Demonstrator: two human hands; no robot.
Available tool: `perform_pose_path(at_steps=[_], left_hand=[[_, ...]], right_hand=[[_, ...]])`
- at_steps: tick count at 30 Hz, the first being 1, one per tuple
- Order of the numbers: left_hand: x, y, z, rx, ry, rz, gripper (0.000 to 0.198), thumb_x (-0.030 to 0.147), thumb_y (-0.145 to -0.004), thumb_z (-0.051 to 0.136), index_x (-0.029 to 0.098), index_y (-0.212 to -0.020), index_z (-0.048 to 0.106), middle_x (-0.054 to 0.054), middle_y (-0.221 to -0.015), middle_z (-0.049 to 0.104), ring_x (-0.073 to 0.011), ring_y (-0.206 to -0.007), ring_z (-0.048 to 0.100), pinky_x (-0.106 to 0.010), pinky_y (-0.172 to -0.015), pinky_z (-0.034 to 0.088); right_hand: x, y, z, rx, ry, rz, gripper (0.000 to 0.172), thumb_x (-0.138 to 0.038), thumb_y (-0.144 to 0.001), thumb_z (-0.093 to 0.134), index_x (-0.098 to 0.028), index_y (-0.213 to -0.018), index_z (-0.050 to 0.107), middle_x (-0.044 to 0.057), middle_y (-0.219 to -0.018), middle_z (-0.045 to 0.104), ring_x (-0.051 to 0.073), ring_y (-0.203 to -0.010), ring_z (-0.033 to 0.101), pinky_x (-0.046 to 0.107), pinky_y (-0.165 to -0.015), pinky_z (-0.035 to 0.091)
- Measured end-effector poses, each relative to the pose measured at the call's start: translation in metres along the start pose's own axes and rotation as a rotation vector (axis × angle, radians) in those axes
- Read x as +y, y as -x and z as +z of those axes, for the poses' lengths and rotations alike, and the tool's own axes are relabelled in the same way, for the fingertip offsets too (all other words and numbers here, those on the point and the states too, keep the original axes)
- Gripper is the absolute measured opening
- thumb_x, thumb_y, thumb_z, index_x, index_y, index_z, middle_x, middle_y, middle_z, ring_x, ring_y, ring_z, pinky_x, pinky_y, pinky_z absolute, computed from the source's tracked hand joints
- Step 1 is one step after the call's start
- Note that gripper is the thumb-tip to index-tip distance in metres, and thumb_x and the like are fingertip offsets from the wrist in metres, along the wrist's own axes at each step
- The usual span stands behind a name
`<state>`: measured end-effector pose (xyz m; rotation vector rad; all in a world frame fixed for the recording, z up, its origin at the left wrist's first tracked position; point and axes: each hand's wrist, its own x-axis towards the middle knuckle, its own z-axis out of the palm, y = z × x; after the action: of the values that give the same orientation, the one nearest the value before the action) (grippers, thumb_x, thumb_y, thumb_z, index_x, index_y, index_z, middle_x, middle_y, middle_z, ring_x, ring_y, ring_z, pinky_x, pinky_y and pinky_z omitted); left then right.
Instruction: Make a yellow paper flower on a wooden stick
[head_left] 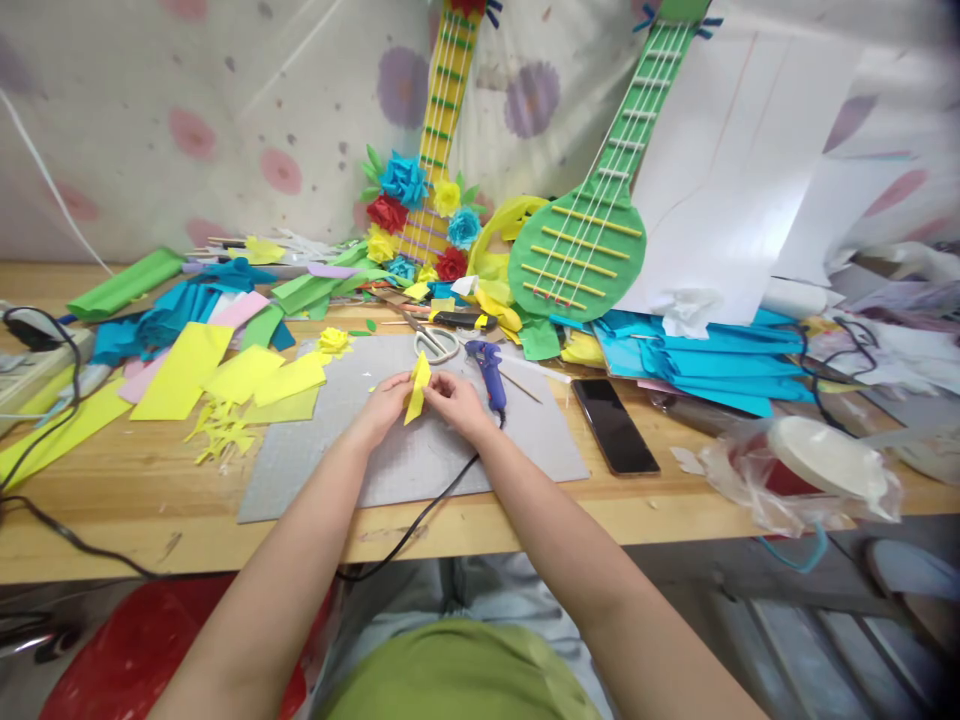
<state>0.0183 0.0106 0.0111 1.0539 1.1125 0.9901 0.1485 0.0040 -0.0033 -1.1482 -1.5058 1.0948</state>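
Between my two hands stands a small folded piece of yellow paper [418, 390], held over the grey mat [427, 465]. My left hand [384, 405] pinches its left side. On the other side, the fingertips of my right hand [455, 402] close on its edge. Just beyond lie scissors [436, 346] with pale handles. A blue glue gun [489, 375] rests to the right of my right hand, its black cord running under my right forearm. Left of the hands, a yellow paper flower [334, 342] sits at the mat's far edge.
Yellow paper sheets [184, 372] and fringed scraps [223, 428] lie at left, by blue crepe paper [176, 305]. A phone [613, 425] lies right of the mat. Behind stand a green paper instrument [581, 250] and a yellow one [442, 120] with flowers. A bagged tape roll [817, 460] is at right.
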Motion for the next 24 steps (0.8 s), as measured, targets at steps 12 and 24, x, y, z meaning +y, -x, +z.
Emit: perform_pose_path(at_steps=[12,24], left_hand=[[-0.0028,0.0060,0.0084,-0.080,-0.121,0.091,0.032,0.043,-0.069,0.056,0.014,-0.084,0.056,-0.001,-0.069,0.057,-0.0101,-0.060,0.054,-0.025,-0.060,0.047],[-0.0093,0.0039,0.0010,-0.026,-0.439,0.295,0.035,0.039,-0.083,0.037,0.017,-0.108,0.048,0.002,-0.059,0.052,-0.0095,-0.048,0.049,-0.021,-0.046,0.041]], right_hand=[[0.0059,-0.0041,0.0006,0.080,-0.069,0.020,0.016,-0.035,-0.067,0.054,-0.020,-0.063,0.048,-0.004,-0.056,0.052,0.010,-0.055,0.048,0.021,-0.053,0.037],[0.0042,-0.0061,-0.0024,0.061,-0.176,0.103,0.029,-0.041,-0.063,0.060,-0.019,-0.080,0.052,-0.005,-0.057,0.053,0.008,-0.050,0.046,0.020,-0.048,0.033]])
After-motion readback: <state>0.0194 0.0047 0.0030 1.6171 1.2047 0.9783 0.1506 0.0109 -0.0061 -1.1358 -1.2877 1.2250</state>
